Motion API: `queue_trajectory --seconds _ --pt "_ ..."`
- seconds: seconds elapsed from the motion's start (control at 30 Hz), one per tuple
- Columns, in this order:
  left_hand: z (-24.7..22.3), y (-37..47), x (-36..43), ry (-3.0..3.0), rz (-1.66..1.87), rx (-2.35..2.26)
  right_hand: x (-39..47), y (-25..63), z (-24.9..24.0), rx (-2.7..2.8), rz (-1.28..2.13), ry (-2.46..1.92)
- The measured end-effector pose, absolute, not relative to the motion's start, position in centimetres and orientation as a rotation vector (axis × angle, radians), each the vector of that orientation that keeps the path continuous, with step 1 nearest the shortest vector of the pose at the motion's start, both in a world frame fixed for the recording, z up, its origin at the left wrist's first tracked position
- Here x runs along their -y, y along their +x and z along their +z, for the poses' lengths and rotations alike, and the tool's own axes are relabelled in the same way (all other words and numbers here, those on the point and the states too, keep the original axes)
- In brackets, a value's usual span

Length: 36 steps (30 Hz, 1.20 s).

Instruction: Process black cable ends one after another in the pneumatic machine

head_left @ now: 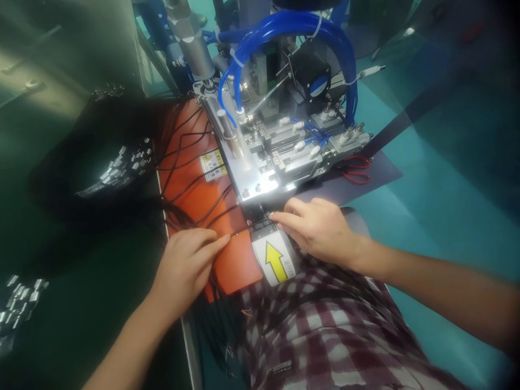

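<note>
A thin black cable (245,229) runs between my two hands, in front of a metal machine (260,181). My left hand (190,260) pinches it over the orange plate (231,265). At the machine's front slot, my right hand (317,227) has its thumb and forefinger closed on the cable's end; the tip itself is too small to make out. Just below the cable sits a white label (262,252) with a yellow arrow pointing toward the machine. Several other black cables (190,187) cross the orange plate and enter along the machine's left side.
Blue air hoses (284,24) arch above the machine. Red-handled scissors (357,172) lie at its right. A bundle of black cables with shiny metallic ends (122,165) rests on the dark green surface to the left, and another shiny bunch (20,303) lies nearer.
</note>
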State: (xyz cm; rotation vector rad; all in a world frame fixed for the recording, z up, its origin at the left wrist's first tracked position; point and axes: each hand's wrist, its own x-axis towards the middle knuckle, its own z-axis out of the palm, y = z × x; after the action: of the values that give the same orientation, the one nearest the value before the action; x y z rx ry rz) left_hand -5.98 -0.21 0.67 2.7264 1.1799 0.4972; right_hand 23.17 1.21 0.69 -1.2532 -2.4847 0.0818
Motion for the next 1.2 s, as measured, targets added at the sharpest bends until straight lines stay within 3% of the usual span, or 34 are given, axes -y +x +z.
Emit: queue_trajectory --seconds 0.1,0.3,0.4,0.77,0.93,1.2 --pt "0.4 -5.9 0.4 2.699 0.557 -1.223 -1.4 23.2 0.6 2.381 0.321 -1.23" --pt "0.1 -5.8 0.5 2.683 0.579 -1.253 -1.4 22.6 -0.7 1.453 1.294 -1.537" --pt "0.1 -5.8 0.4 2.697 0.589 -1.244 -1.4 21.7 -1.9 1.347 1.47 -1.512" --pt "0.3 -5.6 0.4 2.716 0.587 -1.238 -1.3 20.8 -2.1 1.582 1.126 -1.49" --pt "0.3 -5.7 0.4 2.741 0.567 -1.214 0.0 21.8 -1.6 1.793 0.755 -1.389" --pt "0.2 -5.7 0.4 2.745 0.545 -1.209 0.3 22.0 -0.4 2.169 0.44 -1.431"
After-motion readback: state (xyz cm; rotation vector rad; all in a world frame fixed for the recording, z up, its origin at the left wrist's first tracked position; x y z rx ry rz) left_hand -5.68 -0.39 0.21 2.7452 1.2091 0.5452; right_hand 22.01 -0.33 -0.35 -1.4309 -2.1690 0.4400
